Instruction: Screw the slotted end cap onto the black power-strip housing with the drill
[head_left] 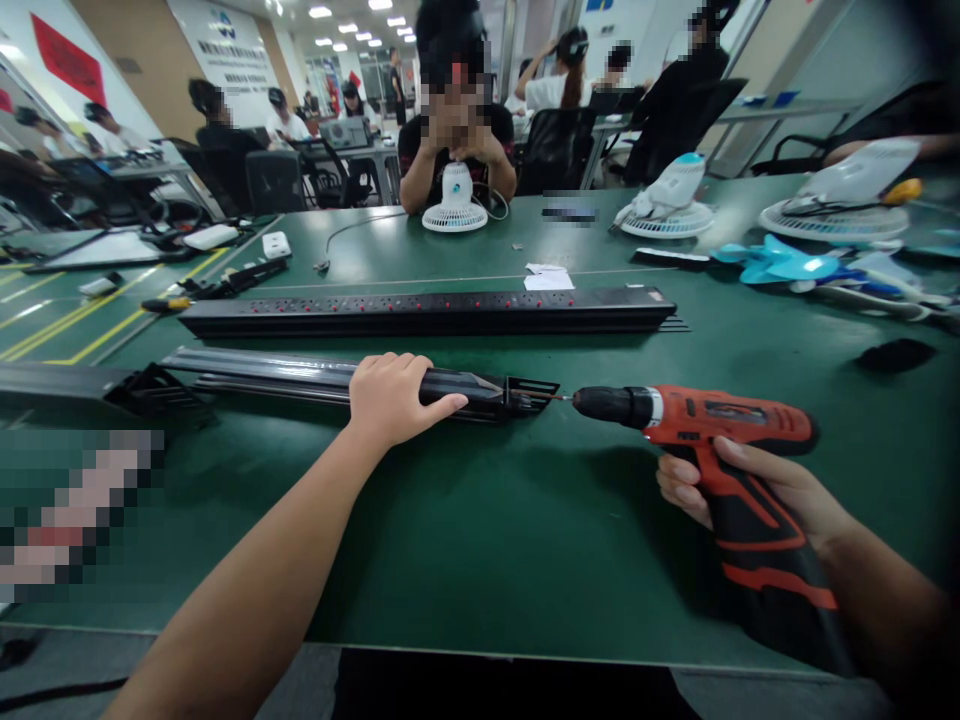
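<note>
My left hand (pixel 394 398) is wrapped over a long black metal rail (pixel 285 378) that lies across the green table (pixel 480 540), gripping it near its right end. My right hand (pixel 739 490) grips the handle of a red and black cordless drill (pixel 705 425). The drill lies level and points left. Its thin bit touches the bracket (pixel 529 395) at the rail's right end.
A long black power strip (pixel 427 312) lies parallel behind the rail. A screwdriver (pixel 169 303) rests at the left. Small white fans (pixel 454 205), blue fan blades (pixel 780 265) and white paper slips (pixel 547 277) sit further back. A person sits opposite; others work behind.
</note>
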